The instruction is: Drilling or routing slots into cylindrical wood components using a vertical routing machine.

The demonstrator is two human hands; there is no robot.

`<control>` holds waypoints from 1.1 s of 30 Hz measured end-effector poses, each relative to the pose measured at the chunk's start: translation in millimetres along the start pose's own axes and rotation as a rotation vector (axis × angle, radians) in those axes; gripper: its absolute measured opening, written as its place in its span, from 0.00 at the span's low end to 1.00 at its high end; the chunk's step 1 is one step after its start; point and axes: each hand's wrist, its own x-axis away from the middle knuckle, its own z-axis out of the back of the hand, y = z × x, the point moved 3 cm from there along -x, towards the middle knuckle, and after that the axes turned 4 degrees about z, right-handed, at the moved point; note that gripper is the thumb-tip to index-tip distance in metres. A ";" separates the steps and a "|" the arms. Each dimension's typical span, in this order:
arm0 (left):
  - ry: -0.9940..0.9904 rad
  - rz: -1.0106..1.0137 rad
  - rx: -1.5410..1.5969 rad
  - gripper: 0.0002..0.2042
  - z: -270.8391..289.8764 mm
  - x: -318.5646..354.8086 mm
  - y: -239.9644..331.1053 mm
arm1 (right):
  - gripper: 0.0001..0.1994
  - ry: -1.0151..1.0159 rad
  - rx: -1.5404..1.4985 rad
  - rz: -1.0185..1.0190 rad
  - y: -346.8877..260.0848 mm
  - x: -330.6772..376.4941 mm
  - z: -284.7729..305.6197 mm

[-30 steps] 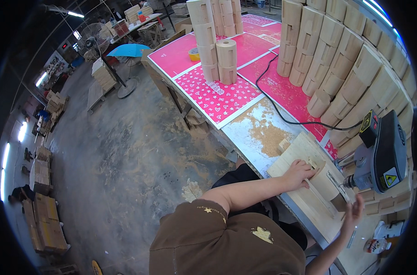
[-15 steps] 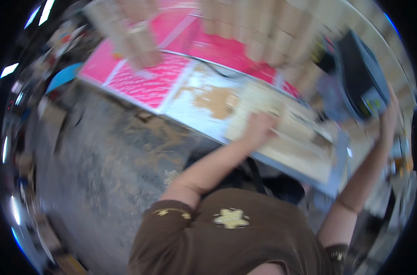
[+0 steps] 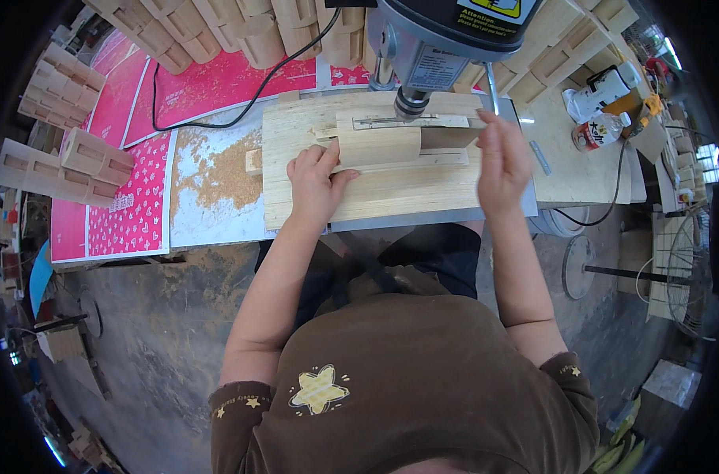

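- The wooden block (image 3: 380, 148) lies on its side on the pale board (image 3: 292, 201), below the chuck (image 3: 411, 103) of the drill press (image 3: 450, 35); a brown gap shows just right of it.
- The left hand (image 3: 316, 186) rests at the block's left end, thumb and fingers parted, touching rather than wrapped around it. It has stayed by that end through both earlier pictures, so it seems to be steadying the block.
- The right hand (image 3: 501, 162) is what has changed most: a second ago it was low beside the board, then up by the drill head, and now it is at the lower end of the lever (image 3: 490, 83). Its fingers are curled, but I cannot tell whether they are clamped on it.
- For the work, this probably means one hand minds the block while the other minds the press.
- Whether the bit touches the block cannot be told.
- Sawdust (image 3: 213, 174) lies left of the board on the tabletop (image 3: 201, 229).
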 end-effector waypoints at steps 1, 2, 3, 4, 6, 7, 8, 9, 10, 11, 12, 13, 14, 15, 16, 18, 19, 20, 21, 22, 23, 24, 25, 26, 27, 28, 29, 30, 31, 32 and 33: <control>-0.002 -0.002 -0.004 0.26 -1.3 -1.1 2.0 | 0.06 0.024 0.002 0.049 8.5 5.3 -5.4; -0.004 -0.002 -0.010 0.27 -1.4 -1.0 3.0 | 0.06 0.029 0.004 0.049 14.6 8.3 -8.6; -0.004 -0.009 -0.008 0.27 -2.5 -1.2 4.2 | 0.06 0.047 -0.016 0.062 19.3 10.0 -9.8; -0.005 -0.001 -0.019 0.27 -1.1 -0.2 2.1 | 0.06 0.063 -0.046 0.076 18.7 9.2 -12.7; -0.005 0.001 -0.030 0.27 1.5 1.2 1.7 | 0.05 0.032 -0.035 0.099 11.5 5.8 -6.4; -0.012 0.021 -0.028 0.27 2.8 2.4 0.8 | 0.04 -0.005 -0.029 0.122 7.4 1.0 -4.3; -0.022 0.043 -0.021 0.27 2.6 2.8 0.1 | 0.03 0.049 -0.023 0.168 1.7 -8.0 4.5; -0.016 0.044 -0.027 0.27 2.4 2.1 -1.1 | 0.04 0.102 -0.018 0.212 -6.9 -22.4 14.3; -0.009 0.035 -0.045 0.27 2.7 3.6 -1.7 | 0.07 0.064 0.015 0.161 -18.5 -46.5 22.1; -0.004 0.022 -0.060 0.27 2.5 4.0 -1.1 | 0.09 0.028 0.055 0.109 -29.1 -73.8 29.6; -0.008 0.020 -0.063 0.27 1.8 3.4 1.5 | 0.10 0.029 0.086 0.045 -28.1 -99.2 29.7; -0.011 0.000 -0.078 0.27 -1.2 0.9 8.1 | 0.11 0.033 0.124 -0.018 -22.0 -126.1 27.2; -0.021 -0.041 -0.071 0.27 -9.2 -6.6 21.2 | 0.13 -0.022 0.202 -0.053 -21.1 -155.1 29.0; -0.020 -0.043 -0.074 0.27 -14.2 -7.1 25.9 | 0.16 -0.090 0.244 -0.082 -15.0 -175.2 18.3; -0.027 -0.010 -0.055 0.27 -19.3 -6.5 29.0 | 0.16 -0.087 0.242 -0.080 -2.9 -184.5 10.2; -0.036 0.008 -0.025 0.27 -24.9 -10.2 33.9 | 0.16 -0.100 0.194 -0.013 15.9 -193.8 2.8; -0.063 0.023 -0.029 0.27 -24.2 -9.9 31.7 | 0.18 -0.109 0.095 -0.025 14.8 -190.3 2.6; -0.094 0.035 -0.027 0.27 -24.3 -8.9 31.3 | 0.18 -0.111 0.097 -0.027 6.1 -182.1 8.3; -0.097 0.035 -0.024 0.27 -25.5 -9.5 32.0 | 0.19 -0.106 0.027 -0.028 -5.7 -170.9 17.3; -0.084 0.029 -0.028 0.27 -25.0 -10.4 31.9 | 0.19 -0.100 -0.050 -0.026 -17.9 -159.2 24.2; -0.075 0.018 -0.026 0.27 -25.1 -10.6 32.9 | 0.15 -0.120 0.029 0.002 -21.6 -140.7 36.1; -0.071 0.034 -0.043 0.27 -21.5 -6.4 26.6 | 0.12 -0.147 0.083 0.035 -21.5 -116.6 37.0; -0.068 0.047 -0.047 0.27 -18.9 -4.0 21.3 | 0.12 -0.159 0.064 0.010 -25.7 -94.6 32.1; -0.065 0.054 -0.049 0.27 -17.2 -3.6 19.8 | 0.11 -0.167 0.050 -0.016 -28.5 -74.3 29.9; -0.057 0.061 -0.059 0.27 -20.2 -2.9 17.7 | 0.08 -0.095 -0.026 -0.041 -30.8 -58.5 27.7; -0.057 0.048 -0.039 0.26 -27.7 0.0 11.9 | 0.05 -0.028 -0.123 -0.064 -31.0 -42.7 17.8; -0.052 0.032 -0.021 0.26 -29.8 -1.1 9.9 | 0.05 -0.025 -0.071 -0.021 -23.3 -28.1 14.2; 0.003 -0.003 -0.008 0.25 -29.9 -4.2 18.4 | 0.06 -0.018 -0.020 0.022 -10.2 -15.0 14.1; 0.061 -0.037 0.000 0.24 -31.3 -7.2 27.9 | 0.06 -0.019 -0.063 0.038 2.3 -3.1 6.1; 0.047 -0.037 -0.010 0.25 -30.2 -7.9 31.4 | 0.06 0.024 -0.075 0.064 15.4 7.3 -3.6; 0.029 -0.038 -0.012 0.26 -28.3 -7.6 34.3 | 0.06 0.066 -0.078 0.087 22.5 11.5 -9.5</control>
